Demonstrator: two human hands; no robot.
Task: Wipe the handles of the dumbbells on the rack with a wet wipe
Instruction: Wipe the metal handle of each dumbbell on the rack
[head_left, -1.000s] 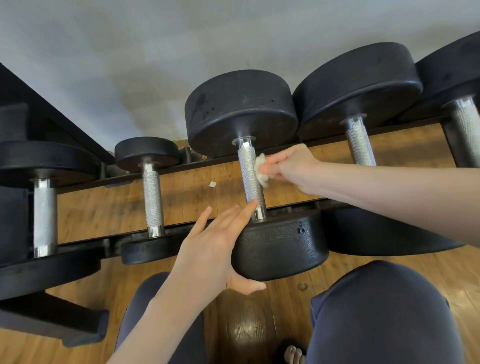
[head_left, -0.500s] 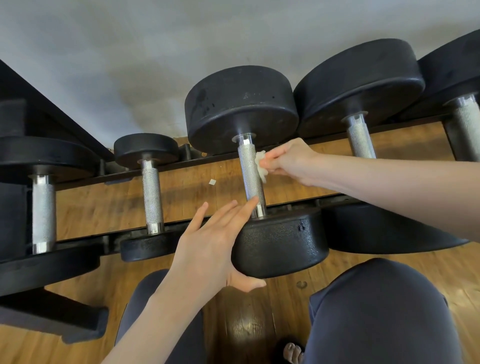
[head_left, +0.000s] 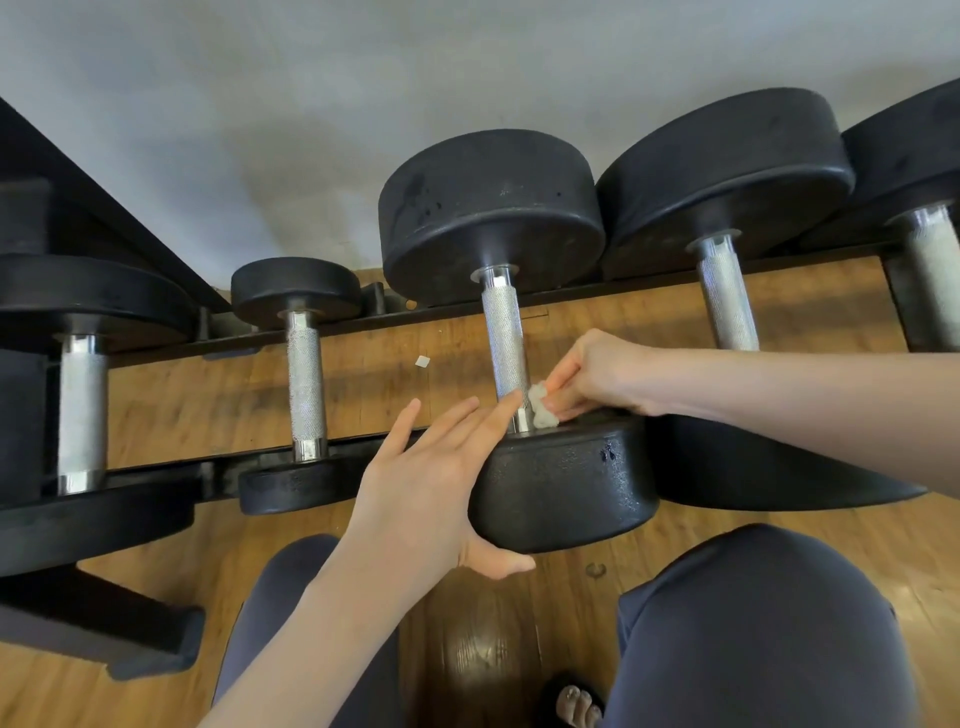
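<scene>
Two hands work one dumbbell on the rack (head_left: 156, 348): your right hand (head_left: 597, 376) pinches a crumpled white wet wipe (head_left: 540, 410) against the knurled steel handle (head_left: 504, 343) at its near end, while your left hand (head_left: 431, 478), fingers straight, braces the pebbled black head (head_left: 566, 488).

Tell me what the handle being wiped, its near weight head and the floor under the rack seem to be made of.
Handle: bare metal, likely steel, silvery with fine cross-hatched knurling and a smooth shiny collar.
Near weight head: black, matte, pebbled skin with small scuffs, probably rubber or a coating over metal; the core cannot be seen.
Floor: wood-look boards, brown grain with a glossy sheen; real wood or laminate is open.
</scene>
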